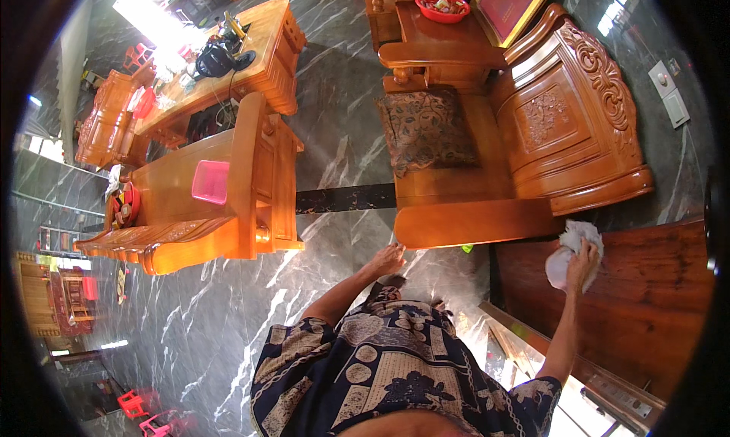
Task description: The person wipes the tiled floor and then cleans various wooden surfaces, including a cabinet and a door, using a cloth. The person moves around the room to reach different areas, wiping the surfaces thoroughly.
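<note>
My right hand (583, 265) grips a crumpled white cloth (562, 266) and presses it on a dark reddish-brown wooden panel (644, 283), which looks like a door, at the right. My left hand (388, 260) hangs over the marble-patterned floor, close to the front corner of a carved wooden armchair's armrest (473, 223); its fingers are loosely curled, and whether they touch the wood cannot be told. On the armchair seat lies a dark patterned cushion (428, 130).
A wooden bench (182, 169) with a pink plastic basket (211, 181) stands left. Behind it, a wooden table (268, 43) carries a black kettle (215, 61). A red bowl (425, 9) and a gold-framed picture (513, 6) are beyond the armchair. A metal lock plate (619, 394) is on the panel's edge.
</note>
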Demonstrator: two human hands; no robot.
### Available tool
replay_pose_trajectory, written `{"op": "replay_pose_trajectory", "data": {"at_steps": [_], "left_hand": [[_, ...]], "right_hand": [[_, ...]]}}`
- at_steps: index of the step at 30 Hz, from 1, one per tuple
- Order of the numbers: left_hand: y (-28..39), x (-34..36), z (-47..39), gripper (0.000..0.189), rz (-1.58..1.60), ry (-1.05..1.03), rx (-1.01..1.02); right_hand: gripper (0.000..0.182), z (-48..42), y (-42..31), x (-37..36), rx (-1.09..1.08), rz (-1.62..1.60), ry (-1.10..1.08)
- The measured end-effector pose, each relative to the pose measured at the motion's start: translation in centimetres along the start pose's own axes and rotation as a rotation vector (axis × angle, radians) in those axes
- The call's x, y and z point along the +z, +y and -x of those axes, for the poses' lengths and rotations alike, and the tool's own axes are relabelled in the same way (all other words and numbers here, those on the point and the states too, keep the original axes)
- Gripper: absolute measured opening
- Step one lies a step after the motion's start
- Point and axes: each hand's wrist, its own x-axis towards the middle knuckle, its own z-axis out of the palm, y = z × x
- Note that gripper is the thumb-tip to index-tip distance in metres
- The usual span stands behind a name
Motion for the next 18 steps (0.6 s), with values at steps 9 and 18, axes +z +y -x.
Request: {"op": "replay_pose_trajectory", "data": {"at_steps": [9, 18], "left_hand": [[-0.1, -1.4, 0.7, 0.043, 0.075, -0.024, -0.071], [-1.2, -0.5, 3.2, 0.041, 0.144, -0.025, -0.303]], "right_hand": [[0.056, 3.3, -10.5, 23.2, 0.112, -0.255, -0.153], [0.079, 8.3, -25.4, 22.6, 0.127, -0.022, -0.402]]}}
